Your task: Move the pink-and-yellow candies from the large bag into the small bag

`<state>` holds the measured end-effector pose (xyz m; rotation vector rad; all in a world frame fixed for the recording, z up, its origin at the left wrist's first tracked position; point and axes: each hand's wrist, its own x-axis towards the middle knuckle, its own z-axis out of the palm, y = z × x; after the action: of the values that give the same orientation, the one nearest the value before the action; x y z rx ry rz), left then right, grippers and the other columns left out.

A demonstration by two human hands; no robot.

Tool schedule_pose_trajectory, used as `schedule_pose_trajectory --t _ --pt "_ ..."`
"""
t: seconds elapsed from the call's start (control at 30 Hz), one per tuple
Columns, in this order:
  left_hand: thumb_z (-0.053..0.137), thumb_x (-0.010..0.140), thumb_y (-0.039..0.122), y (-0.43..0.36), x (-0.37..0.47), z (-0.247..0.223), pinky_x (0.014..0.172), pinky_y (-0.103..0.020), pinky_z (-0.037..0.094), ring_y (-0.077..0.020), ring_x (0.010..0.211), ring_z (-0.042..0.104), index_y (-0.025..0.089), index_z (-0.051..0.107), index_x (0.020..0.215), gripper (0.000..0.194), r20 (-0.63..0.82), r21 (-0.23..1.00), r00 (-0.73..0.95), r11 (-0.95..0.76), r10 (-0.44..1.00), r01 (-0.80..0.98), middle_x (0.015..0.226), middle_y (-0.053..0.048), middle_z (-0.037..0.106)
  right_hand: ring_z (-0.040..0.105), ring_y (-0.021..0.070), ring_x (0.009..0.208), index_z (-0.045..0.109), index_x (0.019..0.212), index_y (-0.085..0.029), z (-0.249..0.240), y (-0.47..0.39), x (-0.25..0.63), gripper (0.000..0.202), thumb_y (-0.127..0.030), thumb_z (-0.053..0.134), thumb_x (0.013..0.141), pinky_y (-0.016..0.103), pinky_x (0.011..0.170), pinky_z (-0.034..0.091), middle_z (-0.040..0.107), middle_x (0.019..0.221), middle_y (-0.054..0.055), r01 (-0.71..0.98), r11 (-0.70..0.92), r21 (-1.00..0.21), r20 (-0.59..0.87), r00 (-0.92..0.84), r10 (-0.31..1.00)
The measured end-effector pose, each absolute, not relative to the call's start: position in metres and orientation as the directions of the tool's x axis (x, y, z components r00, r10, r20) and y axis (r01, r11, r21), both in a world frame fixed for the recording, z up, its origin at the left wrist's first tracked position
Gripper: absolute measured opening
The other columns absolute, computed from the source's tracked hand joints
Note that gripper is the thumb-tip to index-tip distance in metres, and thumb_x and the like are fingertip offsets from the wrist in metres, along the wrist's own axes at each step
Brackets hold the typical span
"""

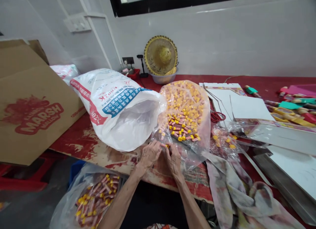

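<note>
Both hands meet near the front edge of the red, worn table (118, 161). Between their fingertips is a small pink tube with a yellow cap (165, 145). My left hand (150, 153) is closed on its left end, and my right hand (172, 155) pinches it near the cap. Just beyond them lies a clear plastic bag (204, 113) full of yellow-capped pink tubes, with several spilling at its mouth. To the left of that bag, a large white woven sack (111, 100) lies with its opening facing the hands.
A cardboard box (37, 103) stands at the left. Below the table edge, another bag (64, 196) holds many tubes. A crumpled cloth (229, 183) hangs at the right, near white card sheets (249, 107). A straw hat (160, 56) leans at the back wall.
</note>
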<state>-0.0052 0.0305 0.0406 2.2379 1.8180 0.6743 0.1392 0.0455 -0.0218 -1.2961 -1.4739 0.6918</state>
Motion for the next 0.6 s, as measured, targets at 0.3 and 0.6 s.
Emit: schedule_pose_trajectory --t 0.3,0.6 --pt "0.059 0.097 0.029 0.032 -0.013 0.029 0.079 -0.03 0.053 -0.0197 0.084 0.071 0.023 0.063 0.096 0.007 0.137 0.718 -0.116 -0.018 0.984 0.695 0.087 -0.002 0.073 0.067 0.0224 0.087 0.074 0.108 -0.022 -0.02 0.044 0.141 0.045 -0.057 0.046 0.105 0.035 0.083 0.053 0.076 0.101 0.008 0.391 0.253 -0.885 0.306 0.077 0.949" --pt "0.056 0.095 0.05 0.03 -0.027 0.027 0.081 -0.033 0.054 -0.0207 0.08 0.07 0.024 0.063 0.087 0.028 0.032 0.887 -0.329 0.125 0.944 0.444 0.079 -0.001 0.072 0.069 0.0227 0.09 0.074 0.106 -0.022 -0.018 0.045 0.141 0.044 -0.056 0.046 0.104 0.035 0.084 0.053 0.077 0.101 0.009 0.386 0.259 -0.886 0.309 0.075 0.948"
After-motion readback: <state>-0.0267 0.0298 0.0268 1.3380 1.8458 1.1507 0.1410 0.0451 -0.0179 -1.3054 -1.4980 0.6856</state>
